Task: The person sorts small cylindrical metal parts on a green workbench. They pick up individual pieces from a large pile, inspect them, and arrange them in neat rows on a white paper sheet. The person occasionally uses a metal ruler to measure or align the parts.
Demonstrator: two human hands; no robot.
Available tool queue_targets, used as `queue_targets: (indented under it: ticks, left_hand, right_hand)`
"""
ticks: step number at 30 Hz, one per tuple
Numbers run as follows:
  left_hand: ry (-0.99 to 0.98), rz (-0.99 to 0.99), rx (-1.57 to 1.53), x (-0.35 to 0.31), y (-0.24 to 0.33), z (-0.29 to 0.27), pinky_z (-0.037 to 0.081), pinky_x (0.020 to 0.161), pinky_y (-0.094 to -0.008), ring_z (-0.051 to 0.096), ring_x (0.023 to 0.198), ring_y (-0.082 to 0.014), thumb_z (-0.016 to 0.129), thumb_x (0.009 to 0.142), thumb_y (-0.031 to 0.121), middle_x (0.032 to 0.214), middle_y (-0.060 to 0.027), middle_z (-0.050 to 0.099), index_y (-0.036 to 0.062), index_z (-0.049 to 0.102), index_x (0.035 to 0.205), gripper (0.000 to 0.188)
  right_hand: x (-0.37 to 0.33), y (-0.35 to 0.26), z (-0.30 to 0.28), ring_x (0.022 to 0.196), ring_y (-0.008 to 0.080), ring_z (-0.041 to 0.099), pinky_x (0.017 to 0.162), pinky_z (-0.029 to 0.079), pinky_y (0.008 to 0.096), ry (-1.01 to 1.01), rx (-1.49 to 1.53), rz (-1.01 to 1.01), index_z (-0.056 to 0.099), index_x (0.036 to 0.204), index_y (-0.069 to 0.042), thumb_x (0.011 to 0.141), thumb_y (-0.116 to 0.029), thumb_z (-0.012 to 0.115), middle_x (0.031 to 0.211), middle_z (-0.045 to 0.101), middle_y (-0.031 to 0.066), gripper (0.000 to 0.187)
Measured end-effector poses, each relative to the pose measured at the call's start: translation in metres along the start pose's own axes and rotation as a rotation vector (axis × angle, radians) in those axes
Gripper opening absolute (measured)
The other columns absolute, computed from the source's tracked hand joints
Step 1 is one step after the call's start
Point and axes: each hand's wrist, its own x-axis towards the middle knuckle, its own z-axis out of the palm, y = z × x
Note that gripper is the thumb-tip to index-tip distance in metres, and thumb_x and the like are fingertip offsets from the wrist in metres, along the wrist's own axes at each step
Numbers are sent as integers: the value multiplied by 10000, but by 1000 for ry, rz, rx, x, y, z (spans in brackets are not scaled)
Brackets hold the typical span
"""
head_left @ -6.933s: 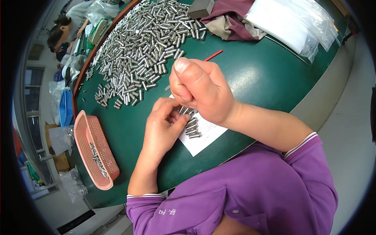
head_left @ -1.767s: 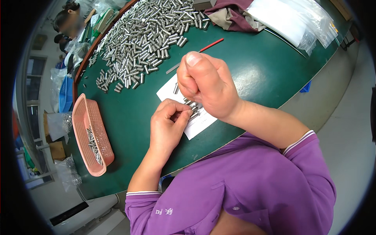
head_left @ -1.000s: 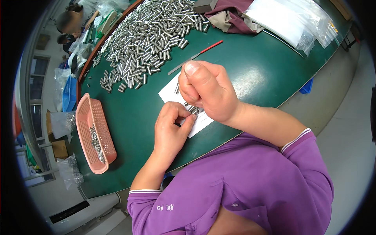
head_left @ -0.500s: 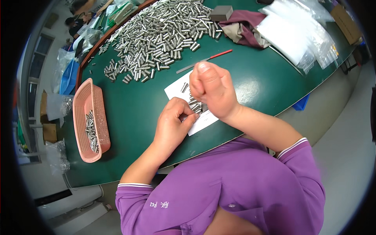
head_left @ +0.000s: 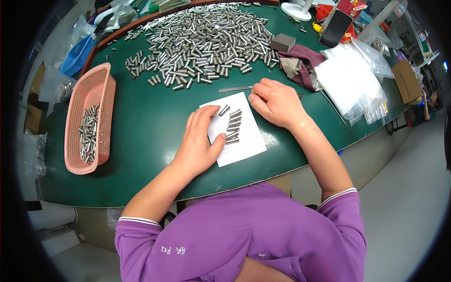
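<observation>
Several short metal pins are lined up in a loose column on a white paper sheet that lies on the green table, between the two hands. The left hand is laid flat and open on the sheet's left edge, fingers spread, its thumb just beside the lowest pins; nothing is gripped by it. The right hand is rested palm down just beyond the sheet's far right corner, its fingers curled over a thin grey strip; whether anything is pinched beneath them cannot be told. Trouble could be caused chiefly by the pins' round shape: a nudge from the thumb or a tug on the paper would probably set them rolling, and the row could be scattered or sent off the sheet. Farther out, a large heap of like pins is spread across the table, so stray ones might be mixed with the sorted ones. A pink basket holding more pins stands well to the left.
</observation>
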Motion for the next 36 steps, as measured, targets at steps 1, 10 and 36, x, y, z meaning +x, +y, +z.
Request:
queue_targets:
  ticks: [1,10,36]
  left_hand:
    - [-8,-2,2,1,-5,1,373,1003,-406,469,1159,-302,588,759,-8,1240,-160,510,25,389,1337,612]
    - [-73,14,-23,11,-14,3,325,1039,-420,439,1204,-305,530,778,-34,1259,-124,556,33,360,1377,627]
    - [-7,22,-20,11,-15,7,370,997,-411,483,1145,-302,554,772,-48,1152,-100,625,29,491,1257,495]
  right_hand:
    - [0,-2,2,775,278,592,663,476,421,-31,32,7,613,793,-90,828,-251,569,796,572,74,170]
    - [10,-15,-10,937,238,518,861,390,386,-187,143,-225,643,856,-107,710,-110,638,906,555,40,146]
    - [1,-16,-3,886,238,527,826,407,363,-152,227,-353,625,784,-103,631,-120,744,840,551,26,194]
